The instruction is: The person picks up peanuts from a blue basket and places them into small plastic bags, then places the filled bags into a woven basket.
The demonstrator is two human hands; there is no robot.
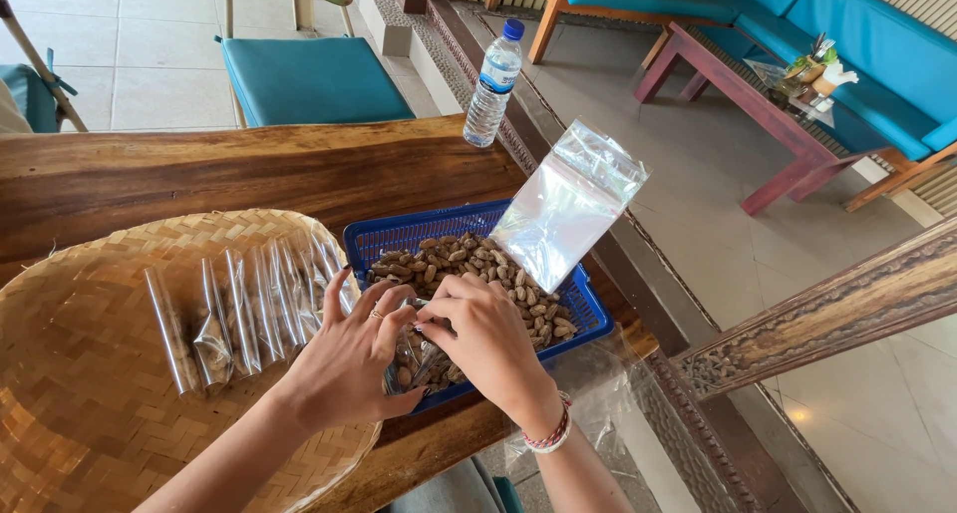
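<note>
My left hand (349, 358) and my right hand (488, 339) meet over the near end of a blue plastic basket (399, 236) filled with brown nuts (498, 264). Together they pinch a small clear bag (414, 358) that holds some nuts. A larger empty clear zip bag (568, 204) stands up from the basket, just beyond my right hand. To the left lies a wide woven bamboo tray (90, 343) with a row of several narrow clear bags (249, 309) laid across it.
All of this rests on a dark wooden table (249, 169). A water bottle with a blue cap (493, 79) stands at its far edge. Teal cushioned chairs (309, 79), a red low table (758, 104) and tiled floor lie beyond.
</note>
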